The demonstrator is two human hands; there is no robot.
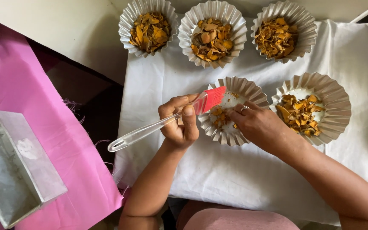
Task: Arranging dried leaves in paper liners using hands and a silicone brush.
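At the far left, a metal box (15,166) with a pale powdery residue inside is lying tilted on a pink cloth (43,110). To its right, a white cloth (243,174) is covering the work surface and carrying five fluted foil cups.

Along the top edge, three filled cups are standing in a row: the left cup (148,26), the middle cup (212,33) and the right cup (283,30), each holding a heap of dry orange-yellow chips.

Below them, the left hand (179,123) is curling closed around a brush (167,121), with the thumb pressing along its clear handle; the handle is slanting down to the left, and the red bristle head (214,98) is pointing up to the right, resting over the rim of the near cup (234,110). This cup is lying just right of the left hand, between both hands, and is holding only a few orange chips on a white base.

The right hand (258,125) is reaching in from the right, wearing a ring (243,108); its fingers are bending down onto the cup's right rim and interior, gripping or steadying it, though whether they are pinching a chip cannot be told.

Furthest right, a fifth cup (314,106) is sitting just beside the right hand, holding a looser pile of chips on a white base.
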